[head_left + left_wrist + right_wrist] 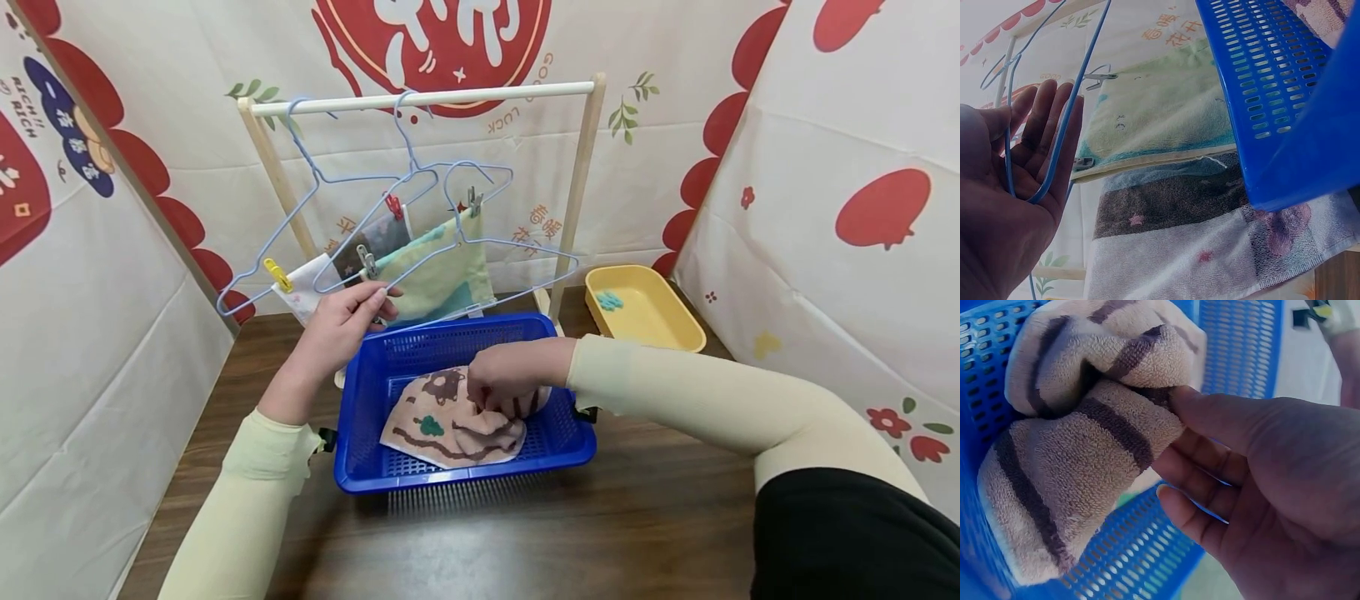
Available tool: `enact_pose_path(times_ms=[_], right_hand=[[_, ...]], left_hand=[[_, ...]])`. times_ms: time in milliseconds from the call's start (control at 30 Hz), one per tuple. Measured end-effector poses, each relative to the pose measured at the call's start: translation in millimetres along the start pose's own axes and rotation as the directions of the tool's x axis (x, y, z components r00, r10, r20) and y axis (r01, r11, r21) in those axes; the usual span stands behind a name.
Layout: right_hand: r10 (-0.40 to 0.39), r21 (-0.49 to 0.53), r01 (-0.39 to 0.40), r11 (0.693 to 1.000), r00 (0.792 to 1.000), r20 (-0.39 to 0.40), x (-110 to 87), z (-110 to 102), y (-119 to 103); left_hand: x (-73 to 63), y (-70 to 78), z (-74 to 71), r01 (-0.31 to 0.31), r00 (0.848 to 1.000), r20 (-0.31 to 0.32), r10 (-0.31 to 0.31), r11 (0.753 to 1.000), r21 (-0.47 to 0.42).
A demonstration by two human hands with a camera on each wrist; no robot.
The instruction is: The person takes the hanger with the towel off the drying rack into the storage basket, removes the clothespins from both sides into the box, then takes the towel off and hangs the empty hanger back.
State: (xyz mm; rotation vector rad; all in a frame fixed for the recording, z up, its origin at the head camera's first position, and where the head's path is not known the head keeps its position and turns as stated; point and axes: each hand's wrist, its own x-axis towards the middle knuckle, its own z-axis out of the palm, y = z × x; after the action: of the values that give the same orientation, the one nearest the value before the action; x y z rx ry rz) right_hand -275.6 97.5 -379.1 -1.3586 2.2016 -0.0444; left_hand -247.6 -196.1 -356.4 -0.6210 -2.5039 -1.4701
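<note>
My left hand (341,325) holds a light blue wire hanger (1064,125) by one corner, with the wire between thumb and fingers. Below it stands a blue plastic basket (465,479). A pink-beige towel (420,408) with brown stripes and a green patch lies crumpled inside. Reaching into the basket, my right hand (510,371) pinches a fold of that towel between thumb and fingers, as the right wrist view shows. Behind the left hand, a pale green towel (442,267) hangs from a second hanger by grey clips (367,261).
A wooden rack with a white bar (450,97) stands at the back. Another hanger there carries a white and dark towel (311,287) with a yellow clip (277,275) and a red clip (393,206). To the right, a yellow tray (648,312) contains turquoise clips (610,301).
</note>
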Motion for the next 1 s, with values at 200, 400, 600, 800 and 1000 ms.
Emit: enact_pose_path(times_ms=[200, 400, 600, 800, 1000], right_hand=[[0.118, 0.115, -0.136, 0.984, 0.981, 0.156, 10.1, 6, -7], [0.136, 0.11, -0.163, 0.98, 0.966, 0.221, 19.5, 13, -9], [0.138, 0.072, -0.157, 0.985, 0.966, 0.217, 22.7, 17, -10], [0.138, 0.132, -0.166, 0.977, 0.97, 0.199, 9.2, 9, -8], [0.074, 0.107, -0.075, 0.991, 0.997, 0.012, -24.6, -4, 2]], left_hand=[[-0.7, -1.8, -0.5, -0.007, 1.0, -0.007, 0.007, 1.0, -0.008], [-0.5, -1.8, -0.5, 0.0, 1.0, -0.003, 0.0, 1.0, -0.011], [-1.0, -1.3, -1.5, 0.011, 1.0, -0.005, -0.011, 1.0, -0.016], [-2.0, -1.5, -2.2, 0.009, 1.0, -0.008, -0.009, 1.0, -0.019], [-2.9, -1.3, -5.2, 0.005, 1.0, -0.011, -0.006, 1.0, -0.021]])
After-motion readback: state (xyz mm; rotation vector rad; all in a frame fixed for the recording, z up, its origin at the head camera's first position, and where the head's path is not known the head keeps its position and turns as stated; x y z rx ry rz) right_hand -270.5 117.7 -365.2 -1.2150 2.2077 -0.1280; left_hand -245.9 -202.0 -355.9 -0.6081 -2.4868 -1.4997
